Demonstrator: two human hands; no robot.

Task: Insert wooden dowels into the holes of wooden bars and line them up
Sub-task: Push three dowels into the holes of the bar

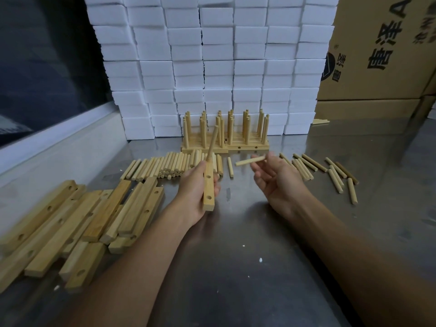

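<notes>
My left hand (195,185) grips a wooden bar (208,187) with its holed face towards me. One dowel (213,140) stands in the bar's far hole, and two nearer holes show open. My right hand (273,175) pinches a loose dowel (250,160) at its fingertips, a little to the right of the bar and apart from it. Finished bars with upright dowels (224,135) stand lined up at the back of the steel table (236,256).
A heap of bare bars (77,220) lies at the left. Loose dowels lie stacked (169,165) behind my left hand and scattered (335,173) at the right. A wall of white foam blocks (212,67) and a cardboard box (377,48) close the back.
</notes>
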